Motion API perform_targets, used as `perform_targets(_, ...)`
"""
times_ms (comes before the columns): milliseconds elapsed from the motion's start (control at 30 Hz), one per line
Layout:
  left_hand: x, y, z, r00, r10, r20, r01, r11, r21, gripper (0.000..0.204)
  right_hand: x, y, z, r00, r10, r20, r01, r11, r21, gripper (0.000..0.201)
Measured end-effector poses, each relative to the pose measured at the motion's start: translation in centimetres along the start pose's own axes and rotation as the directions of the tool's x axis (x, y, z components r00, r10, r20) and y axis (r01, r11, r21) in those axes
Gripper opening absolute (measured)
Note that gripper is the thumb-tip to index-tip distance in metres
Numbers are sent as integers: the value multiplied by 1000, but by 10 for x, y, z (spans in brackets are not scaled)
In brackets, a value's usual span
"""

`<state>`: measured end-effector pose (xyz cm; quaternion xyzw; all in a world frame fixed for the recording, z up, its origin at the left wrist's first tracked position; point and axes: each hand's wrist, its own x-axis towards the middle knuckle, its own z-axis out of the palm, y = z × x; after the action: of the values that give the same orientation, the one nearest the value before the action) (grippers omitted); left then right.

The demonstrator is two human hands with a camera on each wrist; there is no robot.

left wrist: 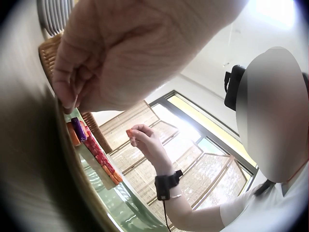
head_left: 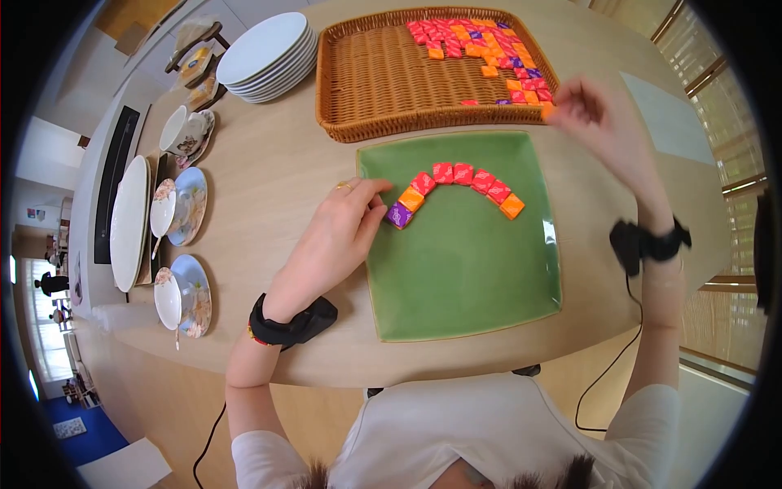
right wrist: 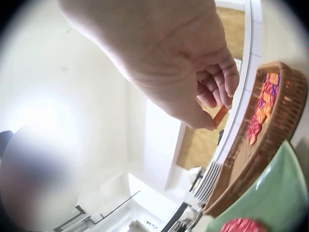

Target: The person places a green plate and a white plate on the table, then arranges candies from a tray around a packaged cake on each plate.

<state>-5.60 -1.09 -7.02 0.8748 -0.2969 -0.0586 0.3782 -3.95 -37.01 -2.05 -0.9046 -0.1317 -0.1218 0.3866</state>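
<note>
Orange square [right wrist: 220, 116] pinched at tip of right grip [head_left: 604, 124]; left grip [head_left: 336, 226] loosely curled beside purple square [head_left: 399, 215].

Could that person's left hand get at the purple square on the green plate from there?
Yes, it looks so: the left hand is close beside the purple square, at the left end of the curved row on the green plate, with nothing apparently in between.

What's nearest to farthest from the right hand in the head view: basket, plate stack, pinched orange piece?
1. Orange piece: pinched in the right hand.
2. Basket: left of that hand.
3. Plate stack: far left, past the basket.
</note>
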Motion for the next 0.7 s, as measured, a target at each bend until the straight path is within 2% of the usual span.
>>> perform_targets(67,-1,1,0,1000,-2,3,2,1000,3,24,-36,-19,9,995,88,52,-85,995,-61,22)
perform_targets(233,-1,3,0,1000,-13,-5,13,1000,8,23,-91,-44,30,969,171,178,-136,972,-193,26)
perform_targets(367,-1,3,1,1000,-22,-1,22,1000,17,23,-100,-40,46,975,108,193,-80,986,-149,25)
perform_targets(467,-2,4,0,1000,-29,-4,29,999,21,23,-100,-31,55,984,62,169,-30,983,-181,26)
perform_targets(700,-1,3,0,999,-35,-2,35,999,23,23,-99,-34,54,977,69,201,-29,981,-194,28)
